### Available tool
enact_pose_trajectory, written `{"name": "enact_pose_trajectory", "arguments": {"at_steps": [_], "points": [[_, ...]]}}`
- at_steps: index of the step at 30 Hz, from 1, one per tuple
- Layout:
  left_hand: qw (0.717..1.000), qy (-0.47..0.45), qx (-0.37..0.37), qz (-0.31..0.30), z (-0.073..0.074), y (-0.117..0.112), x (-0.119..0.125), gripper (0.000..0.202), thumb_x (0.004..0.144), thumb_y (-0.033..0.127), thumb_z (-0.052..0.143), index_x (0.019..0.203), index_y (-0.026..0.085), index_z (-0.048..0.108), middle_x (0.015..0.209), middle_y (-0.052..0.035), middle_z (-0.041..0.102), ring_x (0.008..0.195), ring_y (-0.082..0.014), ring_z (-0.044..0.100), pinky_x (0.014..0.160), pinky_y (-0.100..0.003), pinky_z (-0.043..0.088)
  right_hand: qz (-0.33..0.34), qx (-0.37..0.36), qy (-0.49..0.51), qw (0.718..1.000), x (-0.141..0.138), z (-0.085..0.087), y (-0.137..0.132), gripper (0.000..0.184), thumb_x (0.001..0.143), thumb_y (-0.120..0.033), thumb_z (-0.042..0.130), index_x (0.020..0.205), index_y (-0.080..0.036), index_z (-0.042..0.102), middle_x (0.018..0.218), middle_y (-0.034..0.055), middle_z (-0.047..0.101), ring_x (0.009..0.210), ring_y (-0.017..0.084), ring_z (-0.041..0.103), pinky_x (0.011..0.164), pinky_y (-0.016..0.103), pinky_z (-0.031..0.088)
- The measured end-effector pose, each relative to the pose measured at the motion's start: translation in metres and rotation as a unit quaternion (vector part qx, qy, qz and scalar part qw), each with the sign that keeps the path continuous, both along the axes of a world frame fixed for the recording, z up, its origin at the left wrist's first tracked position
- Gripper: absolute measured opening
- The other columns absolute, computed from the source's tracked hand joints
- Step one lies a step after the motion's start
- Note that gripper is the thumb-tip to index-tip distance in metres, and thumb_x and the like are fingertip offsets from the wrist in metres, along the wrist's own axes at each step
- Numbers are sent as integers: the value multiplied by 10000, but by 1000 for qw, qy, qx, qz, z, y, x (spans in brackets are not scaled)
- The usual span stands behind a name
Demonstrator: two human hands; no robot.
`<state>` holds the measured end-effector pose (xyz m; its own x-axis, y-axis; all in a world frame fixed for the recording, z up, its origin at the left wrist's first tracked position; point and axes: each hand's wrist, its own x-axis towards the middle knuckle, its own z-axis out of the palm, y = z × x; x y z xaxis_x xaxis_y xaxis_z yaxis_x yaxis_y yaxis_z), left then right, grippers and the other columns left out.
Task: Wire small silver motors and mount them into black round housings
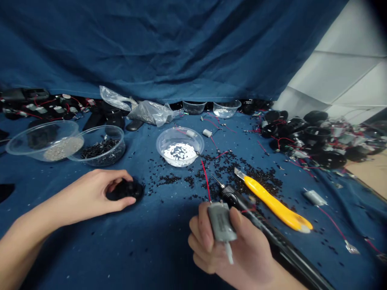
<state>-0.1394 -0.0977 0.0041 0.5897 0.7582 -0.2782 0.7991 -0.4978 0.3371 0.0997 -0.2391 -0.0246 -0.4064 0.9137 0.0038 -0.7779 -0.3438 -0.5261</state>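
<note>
My right hand pinches a small grey electric motor between thumb and fingers. A pale shaft sticks out of its near end, and a red wire runs up from the far end. On the left, my left hand has its thumb and fingers around a round black plastic part that rests on the cloth. Just beyond the right hand lies a black electric screwdriver, its bit pointing away to the left. A yellow utility knife with a short blade lies to the right of it.
A clear bowl holds white pieces; two more at left hold beige bits and black strips. Small black pieces are scattered mid-table. Black round parts with wires pile up at right. A loose motor lies nearer.
</note>
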Motion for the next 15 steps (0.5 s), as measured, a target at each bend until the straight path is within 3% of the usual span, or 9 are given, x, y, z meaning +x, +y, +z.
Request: {"name": "enact_pose_trajectory", "arguments": {"at_steps": [3, 7, 9, 12, 15], "points": [[997, -49, 64, -1, -9, -4, 1, 308, 878, 482, 552, 864, 179, 607, 609, 50, 439, 556, -129, 445, 565, -239, 287, -47, -9, -54, 997, 0, -4, 0, 375, 875, -526, 614, 820, -159, 665, 580, -55, 307, 486, 77, 197, 476, 236, 160], [993, -99, 50, -46, -21, -14, 10, 308, 911, 415, 515, 705, 189, 484, 622, 48, 409, 570, -118, 421, 554, -247, 282, -148, 2, -196, 969, -2, -5, 1, 343, 825, -493, 700, 831, -150, 691, 602, -38, 393, 515, 68, 255, 465, 214, 171], [989, -122, 57, -68, -26, -17, 15, 260, 907, 371, 530, 731, 189, 471, 690, 32, 457, 628, -128, 454, 590, -254, 324, -200, 3, -250, 947, -4, -3, 2, 308, 804, -468, 729, 824, -163, 689, 670, -11, 476, 567, 80, 348, 479, 195, 249], [977, -180, 81, -84, -36, -19, 21, 195, 871, 347, 596, 820, 193, 489, 977, -44, 560, 878, -189, 537, 773, -309, 412, -263, -8, -283, 922, -7, -2, 3, 285, 778, -452, 754, 882, -201, 668, 762, 3, 535, 589, 92, 412, 475, 187, 325], [975, -198, 75, -61, -47, -18, 24, 407, 800, 414, 697, 1102, 228, 499, 1219, -84, 538, 1062, -247, 540, 905, -377, 433, -271, -3, -297, 916, -8, -3, 3, 305, 796, -468, 733, 951, -219, 650, 722, -19, 498, 518, 77, 385, 408, 168, 300]]}}
